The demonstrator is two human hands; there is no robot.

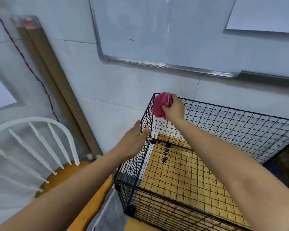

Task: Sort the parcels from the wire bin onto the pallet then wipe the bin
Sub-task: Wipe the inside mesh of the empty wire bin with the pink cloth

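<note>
Pale wall panels are filling the background, with a whiteboard [157, 30] hanging on them and brown cardboard strips [53, 84] leaning in the corner beside a thin cable [23, 59]. A white spindle-back chair [40, 144] with an orange seat is standing at the lower left.

The black wire bin [223, 130] is sitting against the wall to the right of the chair, its top open, and a yellow surface [182, 172] with a black ornament is showing through its mesh bottom.

The right hand [174, 108] is reaching across the bin to its far left corner. Its fingers are clenching tightly round a bunched pink cloth [160, 105], which is pressing against the top wire at that corner and hanging a little down the mesh.

The left hand [132, 140] is gripping the upper edge of the bin's left panel, just below that corner. Its fingers are lying fairly straight along the outside of the mesh while the thumb is coming over to the inner side, so the panel is being pinched between them. Both forearms are bare and stretching forward.
</note>
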